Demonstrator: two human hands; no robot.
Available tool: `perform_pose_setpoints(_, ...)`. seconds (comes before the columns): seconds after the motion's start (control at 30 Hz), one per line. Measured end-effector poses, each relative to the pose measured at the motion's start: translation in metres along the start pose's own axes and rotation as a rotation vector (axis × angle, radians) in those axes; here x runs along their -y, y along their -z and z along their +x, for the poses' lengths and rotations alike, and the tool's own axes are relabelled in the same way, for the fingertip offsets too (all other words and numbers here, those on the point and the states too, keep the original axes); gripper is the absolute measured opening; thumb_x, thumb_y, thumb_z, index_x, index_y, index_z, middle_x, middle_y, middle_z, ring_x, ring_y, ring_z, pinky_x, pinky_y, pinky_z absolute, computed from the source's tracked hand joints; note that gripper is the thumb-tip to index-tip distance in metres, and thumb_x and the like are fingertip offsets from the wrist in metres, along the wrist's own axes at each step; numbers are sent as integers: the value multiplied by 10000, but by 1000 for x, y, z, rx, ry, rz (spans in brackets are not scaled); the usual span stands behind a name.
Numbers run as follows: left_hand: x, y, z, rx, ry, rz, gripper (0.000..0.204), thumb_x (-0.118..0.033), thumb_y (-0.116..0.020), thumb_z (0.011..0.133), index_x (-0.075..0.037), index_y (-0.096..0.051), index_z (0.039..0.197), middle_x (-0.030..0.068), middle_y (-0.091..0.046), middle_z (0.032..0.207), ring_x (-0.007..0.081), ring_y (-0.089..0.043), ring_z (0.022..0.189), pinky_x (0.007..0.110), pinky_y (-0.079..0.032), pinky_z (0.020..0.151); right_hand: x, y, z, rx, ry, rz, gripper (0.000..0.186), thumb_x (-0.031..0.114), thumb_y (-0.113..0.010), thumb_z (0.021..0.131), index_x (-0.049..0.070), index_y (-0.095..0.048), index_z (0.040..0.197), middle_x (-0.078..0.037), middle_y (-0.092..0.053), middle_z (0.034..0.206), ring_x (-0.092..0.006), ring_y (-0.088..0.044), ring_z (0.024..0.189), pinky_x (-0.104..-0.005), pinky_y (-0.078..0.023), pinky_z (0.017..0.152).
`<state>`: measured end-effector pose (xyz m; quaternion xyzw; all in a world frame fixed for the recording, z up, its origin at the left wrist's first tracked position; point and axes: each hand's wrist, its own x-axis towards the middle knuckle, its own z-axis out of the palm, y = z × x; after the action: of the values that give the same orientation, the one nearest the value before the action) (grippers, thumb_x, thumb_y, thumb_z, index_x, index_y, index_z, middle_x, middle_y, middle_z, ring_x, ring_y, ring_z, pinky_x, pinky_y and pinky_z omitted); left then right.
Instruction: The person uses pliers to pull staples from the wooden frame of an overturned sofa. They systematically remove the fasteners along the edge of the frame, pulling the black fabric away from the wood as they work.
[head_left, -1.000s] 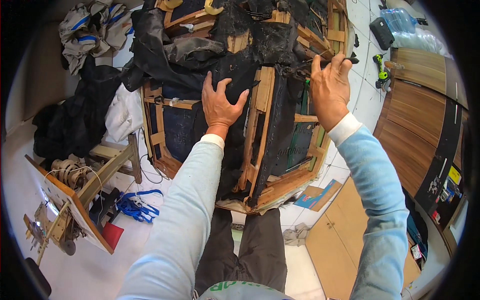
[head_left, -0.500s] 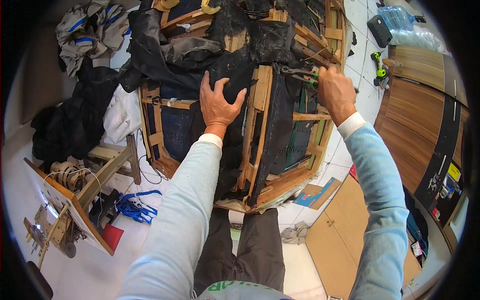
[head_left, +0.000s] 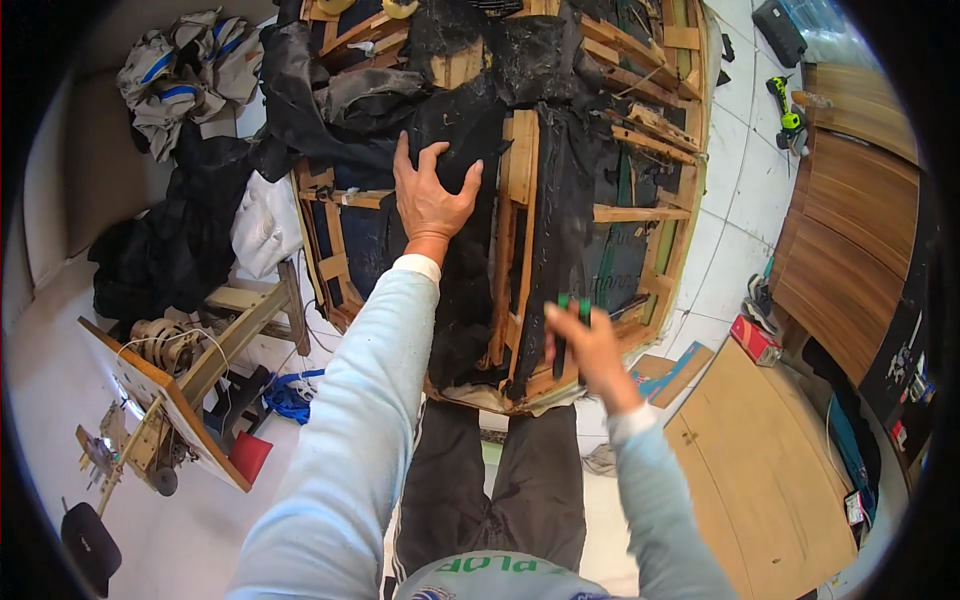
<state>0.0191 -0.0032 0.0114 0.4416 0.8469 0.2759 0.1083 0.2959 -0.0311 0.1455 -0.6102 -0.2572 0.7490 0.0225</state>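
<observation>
Your right hand (head_left: 597,360) is blurred and covers the middle of the green-and-black tool (head_left: 575,304), so only a green part above and dark parts below show. Its working end is hard to make out, and you cannot tell from this which way it points; its long axis runs roughly near to far. The tool is above the near part of the wooden frame (head_left: 640,214), to the right of the long upright-looking bar (head_left: 522,165) and short of the near right corner. Your right fingers are curled around it.

Your left hand (head_left: 436,205) lies on the black cloth (head_left: 462,122), left of that bar, with fingers spread and thumb held apart; the cloth's folds hide much of the frame's left half. The bar's long axis runs toward the frame's near edge, by your legs (head_left: 450,485). The frame's far end is cut off at the top.
</observation>
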Motion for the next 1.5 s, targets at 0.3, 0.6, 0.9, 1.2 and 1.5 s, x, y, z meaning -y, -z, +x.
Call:
perform_pose_setpoints(0.3, -1, -3, 2, -12, 11, 26, 539, -502, -839, 881, -180, -677, 1281, 306, -396, 1619, 528, -470, 1450, 548, -498, 1127, -52, 56, 13, -286, 383, -536, 239, 179, -680, 1031, 11, -676, 1201, -170, -682, 859, -314, -691, 755, -409, -554, 680)
perform_pose_setpoints(0.6, 1, -3, 1, -7, -19, 42, 524, -477, -840, 891, -173, -675, 1285, 313, -409, 1615, 531, -472, 1452, 541, -505, 1122, 63, 85, 63, -531, 553, -922, 440, 176, -659, 997, 57, -678, 1421, -281, -729, 817, -442, -739, 756, -520, -567, 732)
perform_pose_setpoints(0.9, 0, -13, 0, -38, -54, 26, 518, -482, -848, 869, -162, -692, 1245, 329, -419, 1600, 533, -492, 1429, 561, -501, 1117, -160, 151, 96, -656, -52, -421, 381, 305, -615, 1000, -35, -728, 1129, -210, -793, 817, -356, -797, 851, -476, -591, 863)
perform_pose_setpoints(1.2, 22, -12, 4, -68, -166, 86, 516, -461, -854, 885, -137, -704, 1257, 356, -434, 1563, 514, -488, 1441, 488, -440, 1185, -158, 158, 197, -833, 193, -660, 461, 393, -704, 992, -25, -693, 1184, -379, -714, 1123, -578, -675, 1080, -586, -540, 964)
perform_pose_setpoints(1.5, 28, -18, 2, -73, -246, 150, 496, -434, -837, 939, -86, -724, 1273, 300, -553, 1478, 442, -469, 1459, 475, -372, 1233, -162, 229, 304, -719, 262, -501, 472, 176, -723, 871, -69, -696, 1273, -359, -708, 1252, -513, -671, 1218, -489, -524, 1077)
